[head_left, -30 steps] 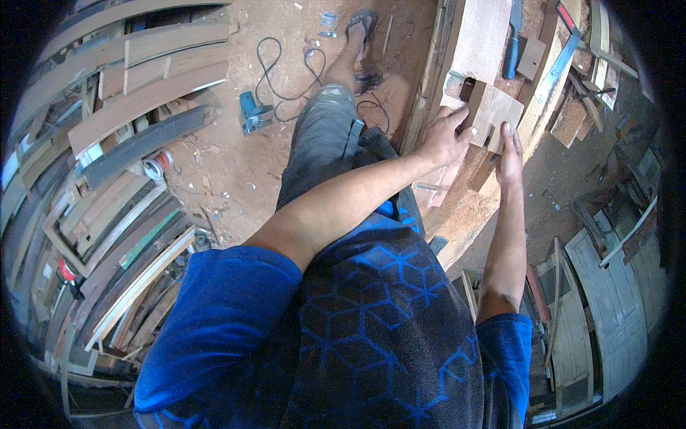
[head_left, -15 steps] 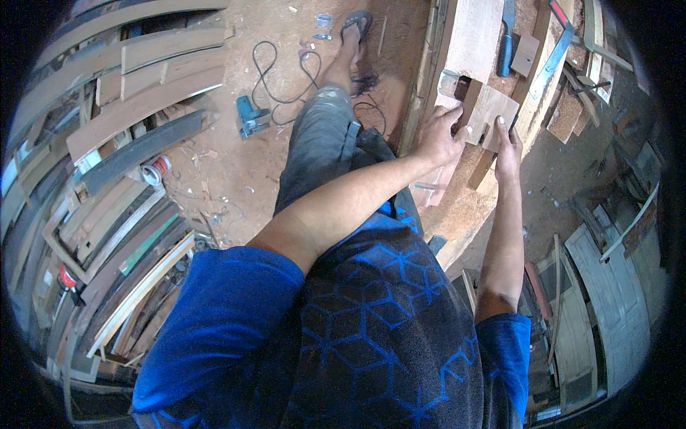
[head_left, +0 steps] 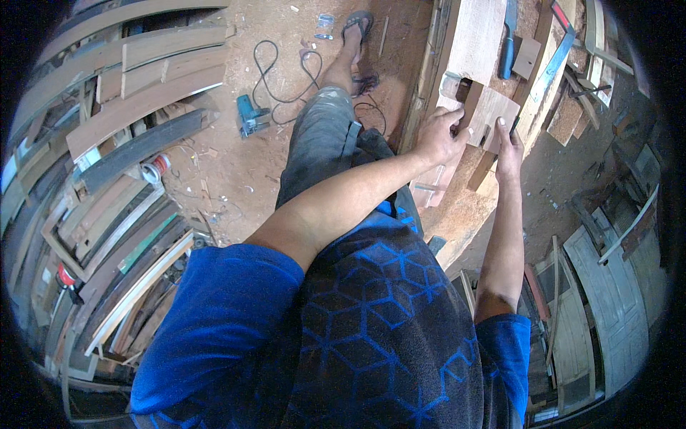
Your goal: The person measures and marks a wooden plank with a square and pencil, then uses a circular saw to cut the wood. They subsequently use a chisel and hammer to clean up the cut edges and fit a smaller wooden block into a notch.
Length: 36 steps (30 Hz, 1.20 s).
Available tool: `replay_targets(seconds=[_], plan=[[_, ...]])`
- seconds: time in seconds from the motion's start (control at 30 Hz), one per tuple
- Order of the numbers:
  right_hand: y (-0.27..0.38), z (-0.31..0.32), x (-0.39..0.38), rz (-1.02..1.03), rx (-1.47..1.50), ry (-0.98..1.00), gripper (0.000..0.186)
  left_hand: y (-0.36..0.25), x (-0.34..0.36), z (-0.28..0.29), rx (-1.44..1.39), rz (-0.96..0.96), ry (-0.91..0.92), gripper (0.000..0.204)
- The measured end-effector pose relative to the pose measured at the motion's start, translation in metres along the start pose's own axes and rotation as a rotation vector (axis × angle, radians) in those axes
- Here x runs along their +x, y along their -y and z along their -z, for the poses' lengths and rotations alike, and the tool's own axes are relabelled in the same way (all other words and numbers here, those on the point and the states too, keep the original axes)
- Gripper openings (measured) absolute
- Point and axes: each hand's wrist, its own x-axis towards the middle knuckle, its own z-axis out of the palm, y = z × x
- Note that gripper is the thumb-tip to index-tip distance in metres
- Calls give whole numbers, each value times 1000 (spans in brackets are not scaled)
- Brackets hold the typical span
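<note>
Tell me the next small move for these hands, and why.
I'd steady the block with the left hand before shifting the right hand: the right thumb rests on the block, the left hand is at its left side, and the slot in its near edge shows between the thumbs.

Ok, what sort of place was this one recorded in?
Most likely a woodworking shop: boards stacked at left, a teal power tool on the ground, and a slotted wooden block being handled.
</note>
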Motion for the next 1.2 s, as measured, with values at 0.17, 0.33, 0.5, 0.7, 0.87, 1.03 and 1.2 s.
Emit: replay_targets(seconds=[0.17,0.33,0.5,0.7,0.87,1.03,1.2], plan=[[5,-1,-1,-11,-31,-11,54,6,0,-6,13,-47,-52,54],[5,1,-1,-35,-44,-15,57,6,0,-7,14,-27,-33,55],[3,0,1,-46,-11,-14,58,1,-1,-2,31,-19,-21,56],[-2,3,3,-28,33,10,54,-4,-2,-5,22,-22,-71,55],[-6,-3,-24,-153,516,97,58,-17,-9,5,-68,-177,-50,67],[-23,-51,-90,-239,899,69,42,-51,6,54,-444,60,128,87],[0,-92,-141,-298,811,191,30,-59,66,117,-213,143,276,65]])
